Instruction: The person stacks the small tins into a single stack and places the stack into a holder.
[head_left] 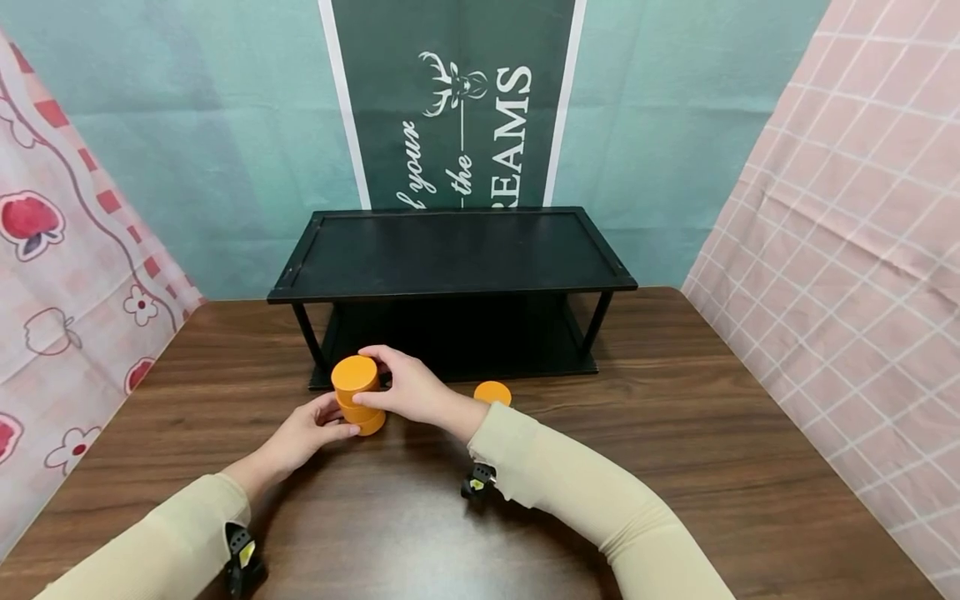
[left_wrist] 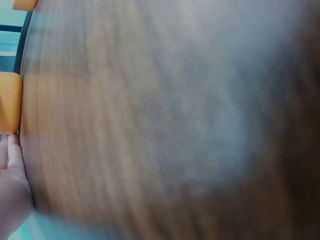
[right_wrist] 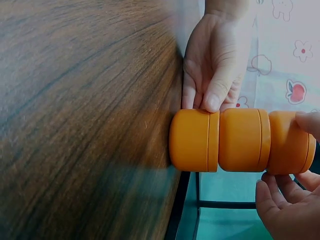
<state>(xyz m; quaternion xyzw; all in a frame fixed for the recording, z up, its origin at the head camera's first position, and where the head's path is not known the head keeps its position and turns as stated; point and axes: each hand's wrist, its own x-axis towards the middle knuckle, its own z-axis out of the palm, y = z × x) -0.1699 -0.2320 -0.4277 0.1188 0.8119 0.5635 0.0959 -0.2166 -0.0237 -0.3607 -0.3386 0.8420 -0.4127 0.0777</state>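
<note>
Three orange lidded jars stand stacked upright on the table, left of its middle. My right hand (head_left: 408, 385) pinches the top jar (head_left: 355, 375), thumb at the front and fingers behind. That top jar (right_wrist: 285, 142) sits in line over the middle jar (right_wrist: 242, 140) in the right wrist view. Beside the bottom jar (right_wrist: 192, 140) is my left hand (head_left: 303, 433), its fingertips and thumb touching the jar's left side without wrapping round it. A fourth orange jar (head_left: 492, 392) stands to the right, partly hidden by my right forearm.
A black two-tier shelf (head_left: 450, 254) stands at the back of the wooden table (head_left: 675, 450), just behind the stack. Patterned cloth (head_left: 60, 275) hangs on the left, pink checked cloth (head_left: 847, 250) on the right, and a green cloth (head_left: 660, 125) behind.
</note>
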